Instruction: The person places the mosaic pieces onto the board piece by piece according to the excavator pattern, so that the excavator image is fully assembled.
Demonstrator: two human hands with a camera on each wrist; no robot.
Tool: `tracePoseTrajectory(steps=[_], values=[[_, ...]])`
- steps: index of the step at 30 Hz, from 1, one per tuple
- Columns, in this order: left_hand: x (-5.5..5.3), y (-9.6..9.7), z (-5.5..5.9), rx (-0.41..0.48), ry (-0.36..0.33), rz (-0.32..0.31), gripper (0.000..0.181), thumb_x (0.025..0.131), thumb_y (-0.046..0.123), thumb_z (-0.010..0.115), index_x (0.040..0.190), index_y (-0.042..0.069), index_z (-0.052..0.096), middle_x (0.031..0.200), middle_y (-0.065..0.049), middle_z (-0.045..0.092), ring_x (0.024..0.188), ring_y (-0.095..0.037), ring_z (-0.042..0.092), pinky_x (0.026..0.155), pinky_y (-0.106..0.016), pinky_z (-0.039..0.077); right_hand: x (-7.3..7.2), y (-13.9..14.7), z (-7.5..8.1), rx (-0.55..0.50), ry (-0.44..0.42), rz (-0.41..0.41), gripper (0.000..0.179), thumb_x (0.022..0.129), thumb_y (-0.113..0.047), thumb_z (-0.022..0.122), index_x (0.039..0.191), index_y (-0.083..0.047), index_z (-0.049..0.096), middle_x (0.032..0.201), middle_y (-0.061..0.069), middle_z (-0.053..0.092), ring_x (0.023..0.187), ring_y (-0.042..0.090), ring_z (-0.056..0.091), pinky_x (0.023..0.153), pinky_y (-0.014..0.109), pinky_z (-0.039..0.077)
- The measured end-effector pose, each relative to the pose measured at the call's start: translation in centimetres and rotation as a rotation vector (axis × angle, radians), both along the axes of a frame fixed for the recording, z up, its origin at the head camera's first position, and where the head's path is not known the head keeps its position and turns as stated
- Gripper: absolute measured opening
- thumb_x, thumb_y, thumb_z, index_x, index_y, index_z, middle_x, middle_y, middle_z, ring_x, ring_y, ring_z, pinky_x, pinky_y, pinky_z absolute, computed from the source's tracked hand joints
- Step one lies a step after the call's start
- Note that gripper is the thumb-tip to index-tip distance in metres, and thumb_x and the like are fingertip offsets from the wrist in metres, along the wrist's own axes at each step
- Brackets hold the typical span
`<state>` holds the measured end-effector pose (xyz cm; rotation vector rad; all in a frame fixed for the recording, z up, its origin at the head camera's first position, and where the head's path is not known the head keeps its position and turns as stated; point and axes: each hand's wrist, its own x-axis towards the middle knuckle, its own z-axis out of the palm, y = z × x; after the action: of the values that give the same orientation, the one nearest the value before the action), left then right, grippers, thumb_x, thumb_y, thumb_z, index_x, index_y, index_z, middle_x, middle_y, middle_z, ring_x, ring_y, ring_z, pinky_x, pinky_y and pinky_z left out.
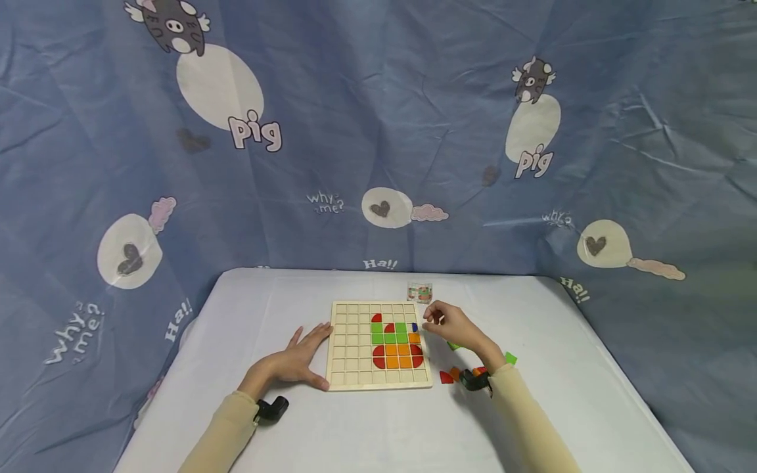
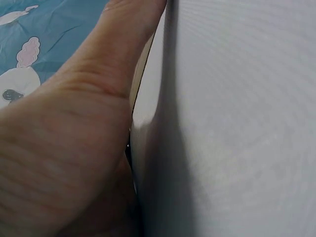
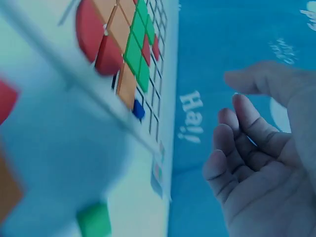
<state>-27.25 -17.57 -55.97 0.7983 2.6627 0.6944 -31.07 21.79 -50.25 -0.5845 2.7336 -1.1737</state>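
Observation:
A wooden grid board (image 1: 349, 358) lies flat on the white table, its right half partly filled with red, green, orange and blue tiles. At the board's left edge my left hand (image 1: 294, 360) rests with its thumb and fingers spread along the frame; in the left wrist view only the hand's heel and thumb side (image 2: 74, 143) show large. My right hand (image 1: 452, 325) is raised just off the board's right edge, close to the small blue quarter-round tile (image 1: 414, 327). Its fingers bend loosely and, in the right wrist view, thumb and fingertips (image 3: 216, 163) stand apart with nothing between them.
Behind the board lies a small picture card (image 1: 420, 293). Loose pieces, among them a red one (image 1: 446, 378) and a green one (image 1: 510, 358), lie to the right around my right forearm. A blue printed curtain (image 1: 331, 144) hangs beyond the table (image 1: 367, 433).

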Motion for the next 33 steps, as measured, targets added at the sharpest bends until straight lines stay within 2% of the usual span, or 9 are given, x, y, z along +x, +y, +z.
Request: tracePoseTrajectory(steps=[7,11,15,19,23,28,33], values=[[-0.1,0.0,-0.2,-0.009,0.012,-0.006,0.13,0.064,0.068,0.076,0.155,0.004,0.01,0.163,-0.014,0.009,0.151,-0.032,0.005,0.118,-0.06,-0.008,4.4,4.2,0.0,-0.012,-0.002,-0.046,0.022,0.086,-0.009,0.068,0.104,-0.001,0.059,0.092,0.007,0.058,0.081,0.016,0.052,0.068,0.022,0.046],[-0.1,0.0,-0.2,-0.003,0.012,-0.004,0.129,0.064,0.067,0.076,0.155,0.003,0.01,0.163,-0.015,0.009,0.151,-0.033,0.005,0.118,-0.06,-0.007,6.6,6.1,-1.0,0.015,-0.032,-0.045,0.027,0.084,-0.009,0.069,0.107,-0.004,0.058,0.098,0.009,0.059,0.085,0.015,0.052,0.07,0.021,0.047],[-0.1,0.0,-0.1,0.004,0.015,-0.004,0.13,0.063,0.068,0.076,0.154,0.003,0.011,0.162,-0.016,0.01,0.15,-0.034,0.006,0.118,-0.061,-0.007,8.1,7.5,-2.4,0.052,-0.053,-0.057,0.036,0.081,-0.014,0.076,0.111,-0.006,0.058,0.1,0.006,0.059,0.086,0.016,0.052,0.069,0.022,0.047],[-0.1,0.0,-0.1,0.008,0.017,-0.002,0.13,0.063,0.067,0.077,0.154,0.002,0.011,0.162,-0.016,0.011,0.15,-0.034,0.007,0.118,-0.061,-0.007,8.9,8.1,-3.5,0.079,-0.044,-0.071,0.044,0.077,-0.022,0.082,0.111,-0.007,0.058,0.101,0.003,0.061,0.086,0.016,0.053,0.071,0.022,0.048],[-0.1,0.0,-0.1,0.013,0.013,-0.003,0.13,0.063,0.066,0.077,0.154,0.002,0.011,0.162,-0.016,0.01,0.15,-0.035,0.006,0.117,-0.062,-0.007,9.2,7.9,-4.1,0.105,-0.018,-0.062,0.045,0.075,-0.027,0.083,0.108,-0.009,0.059,0.101,0.0,0.061,0.084,0.013,0.053,0.072,0.02,0.05],[-0.2,0.0,-0.1,0.015,0.018,-0.015,0.128,0.065,0.064,0.077,0.154,0.002,0.01,0.162,-0.017,0.01,0.15,-0.035,0.006,0.117,-0.062,-0.007,9.3,7.8,-4.2,0.129,-0.004,-0.098,0.046,0.074,-0.024,0.084,0.109,-0.006,0.06,0.102,0.002,0.059,0.085,0.011,0.053,0.073,0.02,0.051],[-0.1,0.0,0.0,0.01,0.015,-0.015,0.129,0.064,0.066,0.077,0.154,0.002,0.01,0.162,-0.016,0.01,0.15,-0.034,0.006,0.117,-0.062,-0.007,9.9,8.9,-4.2,0.145,0.005,-0.159,0.046,0.073,-0.017,0.084,0.113,-0.005,0.062,0.103,0.002,0.059,0.086,0.012,0.053,0.074,0.023,0.05]])
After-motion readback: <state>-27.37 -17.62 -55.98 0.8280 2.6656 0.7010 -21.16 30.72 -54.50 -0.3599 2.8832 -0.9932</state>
